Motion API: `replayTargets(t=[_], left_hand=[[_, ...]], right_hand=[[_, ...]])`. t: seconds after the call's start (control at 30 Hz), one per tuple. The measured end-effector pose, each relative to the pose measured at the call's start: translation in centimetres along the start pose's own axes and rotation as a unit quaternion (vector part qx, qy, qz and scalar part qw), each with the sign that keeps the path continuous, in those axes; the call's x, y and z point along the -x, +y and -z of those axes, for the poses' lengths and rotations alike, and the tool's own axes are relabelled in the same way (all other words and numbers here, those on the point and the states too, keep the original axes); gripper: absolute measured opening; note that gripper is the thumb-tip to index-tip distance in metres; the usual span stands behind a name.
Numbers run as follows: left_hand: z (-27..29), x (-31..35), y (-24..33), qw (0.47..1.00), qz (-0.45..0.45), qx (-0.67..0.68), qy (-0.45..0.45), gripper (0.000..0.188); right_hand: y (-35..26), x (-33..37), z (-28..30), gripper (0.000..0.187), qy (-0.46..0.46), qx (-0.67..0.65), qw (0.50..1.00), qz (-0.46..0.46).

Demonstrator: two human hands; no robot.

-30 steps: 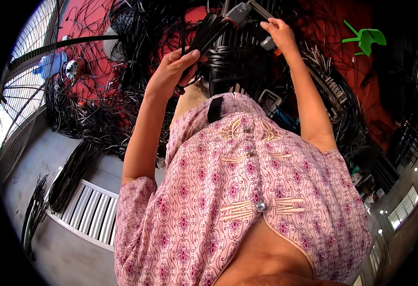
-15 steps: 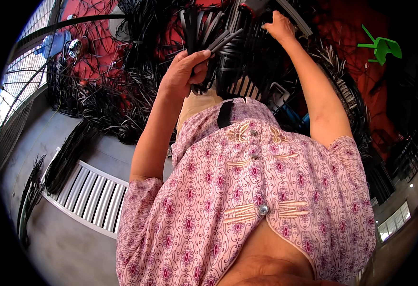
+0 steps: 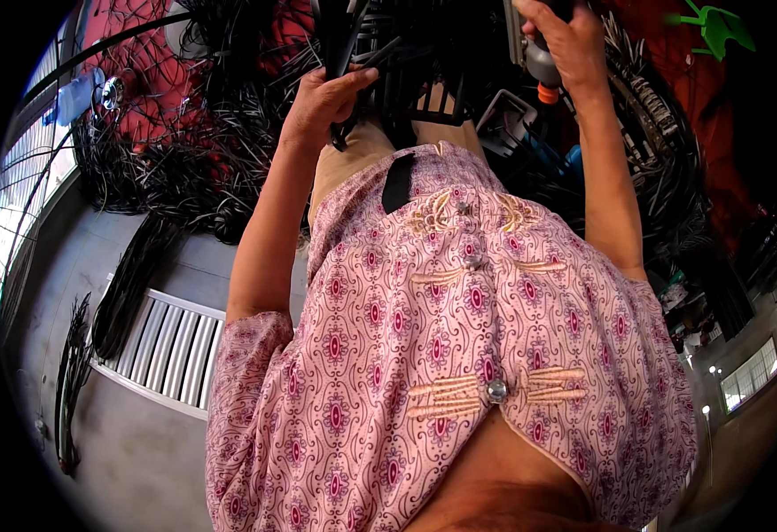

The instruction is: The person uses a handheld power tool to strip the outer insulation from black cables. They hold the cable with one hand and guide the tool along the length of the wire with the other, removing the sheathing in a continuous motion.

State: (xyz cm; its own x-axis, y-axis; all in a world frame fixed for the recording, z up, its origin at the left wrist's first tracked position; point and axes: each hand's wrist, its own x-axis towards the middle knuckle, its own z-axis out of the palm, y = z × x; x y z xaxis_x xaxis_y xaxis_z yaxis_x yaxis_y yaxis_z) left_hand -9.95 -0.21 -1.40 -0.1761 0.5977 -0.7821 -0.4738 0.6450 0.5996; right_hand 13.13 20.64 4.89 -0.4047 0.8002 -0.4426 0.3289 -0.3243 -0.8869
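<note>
Flat black plastic strips rise out of my left hand, whose fingers are closed around them at the upper middle. My right hand, at the upper right, is wrapped round a grey-handled tool. The handle ends in an orange tip, pointing down toward me; the tool's far part runs out of the picture, so its exact kind is hidden. Between the hands, just beyond my lap, lies a dark framework with black strips on it.
Tangled black strips heap up at the left over a red floor covering. A white slatted bench carries a strip bundle. A grey bent frame lies right of my lap. A green chair is far right.
My right hand, empty-looking before with its fingers reaching out, now grips the grey-handled tool and is farther right. My left hand has shifted slightly left, and its strips now point more upward.
</note>
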Motion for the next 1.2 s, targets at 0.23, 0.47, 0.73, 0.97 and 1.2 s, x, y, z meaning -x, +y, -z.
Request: replayTargets(t=[0.23,0.47,0.73,0.97,1.2], left_hand=[[1.3,-1.9,-3.3,0.985,-0.02,-0.17,0.015,0.013],[1.6,-4.3,-5.2,0.981,-0.067,-0.175,-0.055,0.02],[1.3,-4.7,-6.6,0.972,0.011,-0.228,-0.06,0.021],[1.9,-5.0,-8.0,0.952,-0.047,-0.293,-0.071,0.02],[0.8,-4.2,-8.3,0.954,-0.075,-0.282,-0.072,0.028]], right_hand=[[8.3,7.1,3.5,0.046,0.086,0.158,0.983,0.02],[13.1,12.6,3.3,0.057,0.131,0.19,0.968,-0.1],[14.4,17.1,0.8,0.048,0.124,0.136,0.967,-0.175],[14.8,19.9,-0.1,0.04,0.106,0.118,0.969,-0.189],[14.3,21.0,-0.8,0.043,0.063,0.137,0.98,-0.131]])
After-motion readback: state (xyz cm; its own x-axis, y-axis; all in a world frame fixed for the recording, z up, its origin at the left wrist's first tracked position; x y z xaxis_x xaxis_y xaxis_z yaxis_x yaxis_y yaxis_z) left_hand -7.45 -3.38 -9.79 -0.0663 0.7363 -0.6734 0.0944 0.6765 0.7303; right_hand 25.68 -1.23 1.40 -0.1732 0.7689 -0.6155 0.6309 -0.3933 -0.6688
